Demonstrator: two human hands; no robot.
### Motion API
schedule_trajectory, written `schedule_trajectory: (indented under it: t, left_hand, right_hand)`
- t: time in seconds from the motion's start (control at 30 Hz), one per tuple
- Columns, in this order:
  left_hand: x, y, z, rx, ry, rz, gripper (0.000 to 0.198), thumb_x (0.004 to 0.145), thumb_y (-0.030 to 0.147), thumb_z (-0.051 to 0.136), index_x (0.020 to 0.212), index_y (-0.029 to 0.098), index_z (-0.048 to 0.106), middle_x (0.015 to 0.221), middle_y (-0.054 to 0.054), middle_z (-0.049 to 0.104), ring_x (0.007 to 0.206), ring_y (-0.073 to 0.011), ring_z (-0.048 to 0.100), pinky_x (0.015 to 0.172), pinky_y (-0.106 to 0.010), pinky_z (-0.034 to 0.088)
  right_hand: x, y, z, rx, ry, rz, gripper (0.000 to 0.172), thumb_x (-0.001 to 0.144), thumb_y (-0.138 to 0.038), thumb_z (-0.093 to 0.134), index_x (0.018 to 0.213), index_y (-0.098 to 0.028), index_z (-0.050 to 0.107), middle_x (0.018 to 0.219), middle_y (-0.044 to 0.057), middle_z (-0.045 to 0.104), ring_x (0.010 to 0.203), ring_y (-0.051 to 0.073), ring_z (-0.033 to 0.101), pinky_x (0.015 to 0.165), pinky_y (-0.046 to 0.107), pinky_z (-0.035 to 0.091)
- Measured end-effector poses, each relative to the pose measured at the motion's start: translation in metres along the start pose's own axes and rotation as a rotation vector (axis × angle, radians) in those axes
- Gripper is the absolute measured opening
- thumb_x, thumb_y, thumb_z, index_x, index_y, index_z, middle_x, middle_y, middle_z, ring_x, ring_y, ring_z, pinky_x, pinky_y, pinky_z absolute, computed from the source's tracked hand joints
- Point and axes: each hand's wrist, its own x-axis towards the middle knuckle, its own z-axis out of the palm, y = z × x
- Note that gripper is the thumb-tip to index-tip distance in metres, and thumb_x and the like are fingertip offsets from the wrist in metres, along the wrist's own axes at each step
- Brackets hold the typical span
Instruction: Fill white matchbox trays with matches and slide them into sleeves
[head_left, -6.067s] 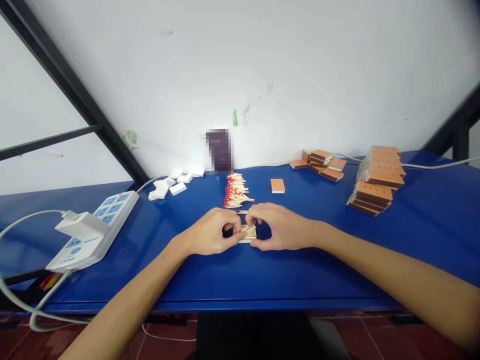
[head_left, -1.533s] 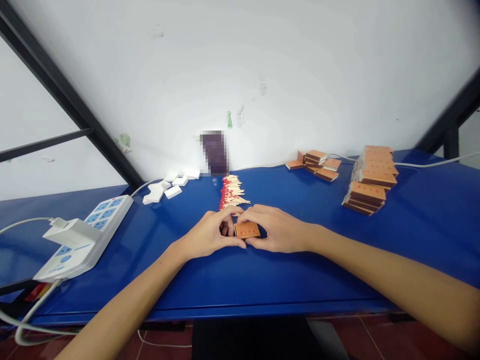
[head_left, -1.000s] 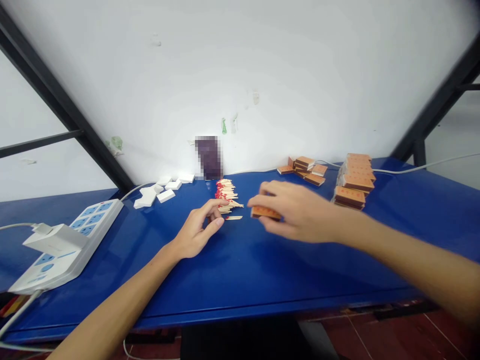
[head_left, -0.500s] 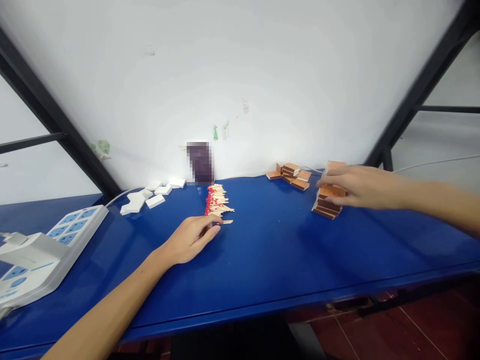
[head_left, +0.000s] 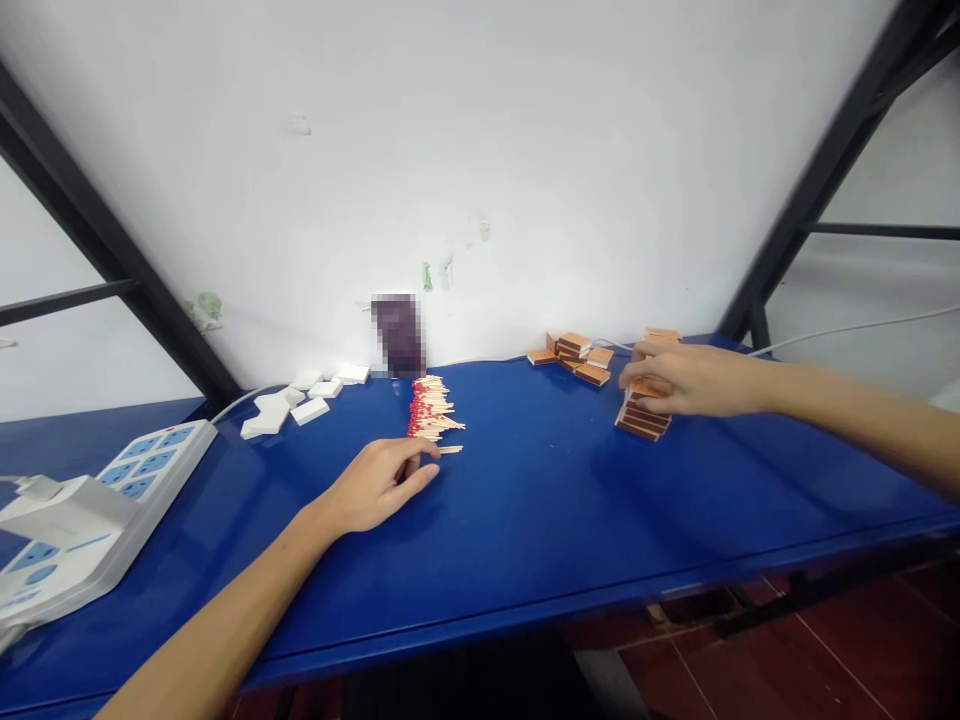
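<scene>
My right hand reaches to the right and lies on top of a stack of orange matchboxes, fingers curled over the top box. My left hand rests on the blue table, fingers loosely curled, just in front of a pile of red-tipped matches. One loose match lies by its fingertips. Whether the left fingers pinch anything is unclear.
A second heap of orange matchboxes lies at the back by the wall. Several white inner trays sit back left. A white and blue power strip with a plug occupies the left. A white cable runs off right.
Both hands closed a matchbox at the centre; then my right hand carried it right onto the stack. My left hand stayed by the matches. The view swung right.
</scene>
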Motion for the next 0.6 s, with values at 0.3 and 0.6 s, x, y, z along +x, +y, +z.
schedule_trajectory:
  t: [0.3,0.6]
  left_hand:
    - [0.006,-0.042,-0.009,0.204,0.329,-0.153,0.039,0.098,0.044,0.037,0.101,0.019,0.066,0.096,-0.006,0.070,0.087,-0.0217,0.061,0.079,-0.033,0.045]
    - [-0.015,-0.120,-0.035,0.557,0.415,-0.602,0.048,0.092,0.044,0.042,0.130,0.020,0.059,0.145,-0.016,0.046,0.134,-0.0376,0.040,0.106,-0.057,0.036]
  right_hand:
    - [0.003,-0.007,0.000,-0.062,0.136,-0.073,0.047,0.088,-0.054,0.049,0.124,-0.027,0.063,0.105,0.011,0.061,0.087,0.028,0.060,0.073,0.039,0.044]
    - [0.084,-0.022,-0.004,-0.061,0.144,0.047,0.047,0.092,-0.053,0.041,0.121,-0.024,0.063,0.108,0.014,0.062,0.087,0.027,0.061,0.074,0.039,0.045]
